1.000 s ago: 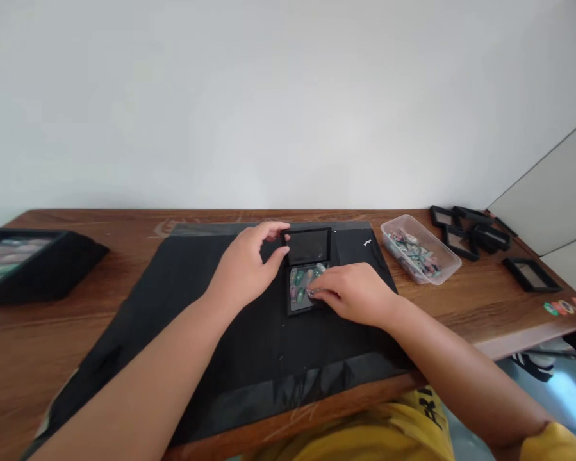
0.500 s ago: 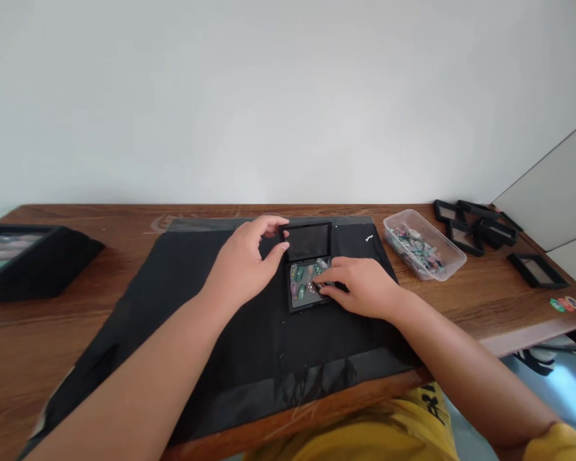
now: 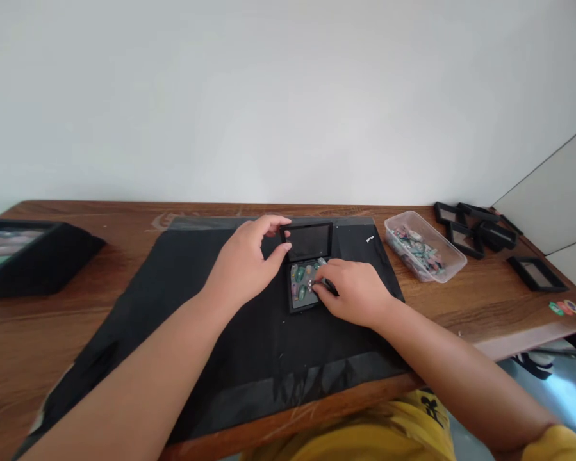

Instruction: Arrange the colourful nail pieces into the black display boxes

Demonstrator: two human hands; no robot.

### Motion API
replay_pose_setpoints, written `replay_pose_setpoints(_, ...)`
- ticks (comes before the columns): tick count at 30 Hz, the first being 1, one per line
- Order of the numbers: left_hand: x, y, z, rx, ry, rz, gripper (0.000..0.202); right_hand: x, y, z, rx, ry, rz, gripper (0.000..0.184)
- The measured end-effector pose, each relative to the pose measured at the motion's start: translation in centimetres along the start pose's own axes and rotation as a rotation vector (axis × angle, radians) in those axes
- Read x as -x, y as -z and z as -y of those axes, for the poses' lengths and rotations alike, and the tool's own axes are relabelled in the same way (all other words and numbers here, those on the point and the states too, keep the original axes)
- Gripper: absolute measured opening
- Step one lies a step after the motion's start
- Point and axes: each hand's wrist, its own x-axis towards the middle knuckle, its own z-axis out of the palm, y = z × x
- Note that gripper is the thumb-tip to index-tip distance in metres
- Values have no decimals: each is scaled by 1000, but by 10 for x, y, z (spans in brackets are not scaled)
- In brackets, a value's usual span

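A small black display box [image 3: 311, 310] lies open on a black mat, its windowed lid [image 3: 309, 242] tilted up at the back. Several green, pink and glittery press-on nails [image 3: 302, 274] sit on its grey inner tray. My left hand [image 3: 252, 253] grips the left edge of the lid between thumb and fingers. Over the right half of the tray, my right hand [image 3: 352, 291] has thumb and forefinger drawn together at the nails. Whatever is between those fingertips is too small to make out, and the hand hides the nails under it.
The black mat [image 3: 268, 358] covers the middle of the wooden table [image 3: 119, 224]. A clear plastic tub [image 3: 448, 269] of nails stands right, with several black boxes [image 3: 464, 238] beyond it. Left is a larger black box [image 3: 71, 262]. Colourful stickers [image 3: 570, 307] lie near the right edge.
My right hand has shifted slightly left and down over the tray, its thumb now at the nails near the middle. My left hand stays on the lid, which has hardly moved.
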Motion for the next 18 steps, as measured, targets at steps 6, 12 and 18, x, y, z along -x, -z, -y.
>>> replay_pose_setpoints(6,0,0,0,-11,-5,-1,36,-2,-5,5,-18,-49,-47,14)
replay_pose_setpoints(12,0,1,-1,-11,-4,3,37,-2,-4,5,-52,-100,-75,10)
replay_pose_setpoints(18,0,2,-3,-19,-7,1,37,-2,-7,5,-59,-112,-60,15)
